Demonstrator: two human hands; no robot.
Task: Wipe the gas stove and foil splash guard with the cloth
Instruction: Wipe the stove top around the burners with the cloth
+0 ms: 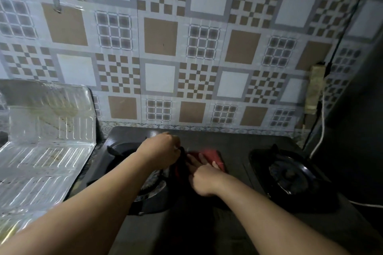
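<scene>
A dark two-burner gas stove [232, 147] stands against the tiled wall. A red cloth [211, 154] lies on the stove top between the left burner [149, 184] and the right burner [290, 174]. My left hand [161, 151] grips the cloth's dark bunched end above the left burner. My right hand [204, 178] pinches the cloth from the near side, its fingers lying on the red fabric. The foil splash guard [49, 130] stands folded at the stove's left, shiny and stained.
A patterned tile wall [161, 43] rises behind the stove. A power strip [315, 89] hangs at the right with a white cable [320, 136] running down beside the right burner. A dark surface fills the far right.
</scene>
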